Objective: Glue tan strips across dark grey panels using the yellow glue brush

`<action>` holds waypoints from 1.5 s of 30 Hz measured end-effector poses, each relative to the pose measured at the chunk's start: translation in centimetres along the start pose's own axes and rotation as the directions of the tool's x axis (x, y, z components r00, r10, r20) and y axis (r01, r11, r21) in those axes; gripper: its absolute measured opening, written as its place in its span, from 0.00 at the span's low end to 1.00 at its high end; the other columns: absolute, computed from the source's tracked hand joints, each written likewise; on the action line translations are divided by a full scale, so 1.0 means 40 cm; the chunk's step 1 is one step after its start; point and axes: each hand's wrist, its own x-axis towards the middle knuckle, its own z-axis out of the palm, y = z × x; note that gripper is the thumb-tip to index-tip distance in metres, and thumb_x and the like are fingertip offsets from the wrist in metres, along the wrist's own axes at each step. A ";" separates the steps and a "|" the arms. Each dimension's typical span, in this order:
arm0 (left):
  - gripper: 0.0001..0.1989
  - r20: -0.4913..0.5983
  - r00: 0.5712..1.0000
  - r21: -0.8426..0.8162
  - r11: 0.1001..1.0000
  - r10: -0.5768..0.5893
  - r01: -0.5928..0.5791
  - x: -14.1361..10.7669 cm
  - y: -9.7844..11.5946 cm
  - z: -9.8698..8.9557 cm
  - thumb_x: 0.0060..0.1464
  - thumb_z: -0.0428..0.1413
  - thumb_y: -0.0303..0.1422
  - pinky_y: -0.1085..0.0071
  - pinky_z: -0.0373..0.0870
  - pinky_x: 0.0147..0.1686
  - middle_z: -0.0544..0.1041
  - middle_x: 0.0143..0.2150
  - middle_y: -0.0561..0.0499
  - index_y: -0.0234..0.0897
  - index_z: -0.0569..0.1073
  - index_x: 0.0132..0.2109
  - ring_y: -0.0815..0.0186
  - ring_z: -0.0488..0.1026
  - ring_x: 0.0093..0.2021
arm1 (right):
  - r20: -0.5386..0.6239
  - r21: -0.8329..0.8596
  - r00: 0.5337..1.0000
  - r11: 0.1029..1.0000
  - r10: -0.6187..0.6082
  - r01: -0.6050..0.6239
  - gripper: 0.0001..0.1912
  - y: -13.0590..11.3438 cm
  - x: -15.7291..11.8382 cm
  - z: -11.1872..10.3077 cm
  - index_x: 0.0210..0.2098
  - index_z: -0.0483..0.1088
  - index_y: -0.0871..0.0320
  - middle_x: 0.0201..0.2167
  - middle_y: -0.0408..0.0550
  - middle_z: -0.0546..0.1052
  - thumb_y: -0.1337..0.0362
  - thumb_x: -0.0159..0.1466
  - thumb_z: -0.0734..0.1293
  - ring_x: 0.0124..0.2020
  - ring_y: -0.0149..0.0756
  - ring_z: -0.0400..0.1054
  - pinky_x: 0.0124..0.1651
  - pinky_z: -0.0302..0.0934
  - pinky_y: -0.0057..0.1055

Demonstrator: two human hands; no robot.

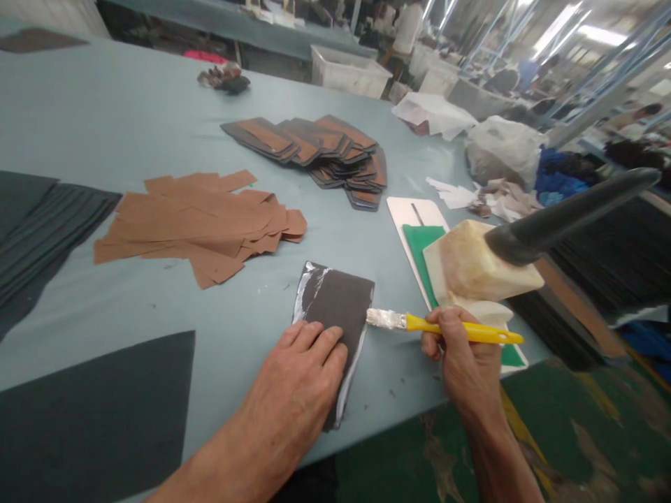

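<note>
A dark grey panel (340, 300) lies on the table, with white glue-like smears along its left and right edges. My left hand (304, 384) rests flat on the lower part of this panel, fingers stretched over it. In my right hand (464, 356) is a yellow-handled paintbrush (466, 328), gripped between thumb and fingers. Its white-coated bristles touch the panel's right edge. Just behind my right hand stands a cream plastic container (477, 262) with a thick black handle-like piece rising from it. Under the container are a white board (395, 213) and a green sheet (419, 241).
Brown cut pieces (199, 223) are heaped left of centre. Grey-and-brown pieces (335, 147) lie stacked farther back. Dark sheets (42, 223) pile up at the left, and a large dark piece (105, 412) lies nearer. A plastic bag (503, 150) and a white bin (349, 70) stand behind.
</note>
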 end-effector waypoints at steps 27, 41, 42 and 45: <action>0.10 0.002 1.000 -0.015 1.000 -0.010 0.010 0.003 0.005 -0.003 0.67 0.53 0.25 0.56 0.69 0.58 0.81 0.57 0.43 0.34 0.78 0.50 0.54 0.74 0.54 | -0.061 -0.035 0.986 0.987 -0.157 0.155 0.29 -0.007 0.119 0.044 0.32 0.72 0.57 0.17 0.38 0.70 0.35 0.64 0.70 0.17 0.27 0.61 0.21 0.54 0.27; 0.59 0.253 0.966 -0.129 0.991 0.056 -0.024 -0.023 -0.007 -0.055 0.34 0.73 0.63 0.45 0.65 0.67 0.70 0.70 0.29 0.27 0.71 0.65 0.39 0.70 0.66 | -0.185 0.049 0.976 0.990 -0.118 0.129 0.29 -0.016 0.042 0.015 0.32 0.71 0.56 0.15 0.37 0.68 0.35 0.63 0.70 0.16 0.28 0.61 0.21 0.54 0.25; 0.60 0.277 0.959 -0.121 0.992 0.056 -0.023 -0.029 -0.002 -0.055 0.32 0.74 0.62 0.45 0.64 0.67 0.70 0.69 0.28 0.27 0.70 0.65 0.39 0.70 0.67 | -0.185 0.057 0.976 0.991 -0.111 0.124 0.29 -0.012 0.034 0.011 0.32 0.71 0.56 0.15 0.37 0.68 0.35 0.63 0.70 0.16 0.27 0.61 0.21 0.54 0.25; 0.54 0.333 0.942 -0.097 0.995 0.047 -0.016 -0.046 0.014 -0.057 0.37 0.76 0.53 0.44 0.65 0.68 0.70 0.70 0.30 0.28 0.69 0.66 0.39 0.69 0.68 | -0.187 0.084 0.978 0.991 -0.088 0.105 0.28 -0.004 0.012 0.002 0.33 0.71 0.57 0.15 0.37 0.68 0.36 0.63 0.70 0.17 0.28 0.61 0.21 0.53 0.25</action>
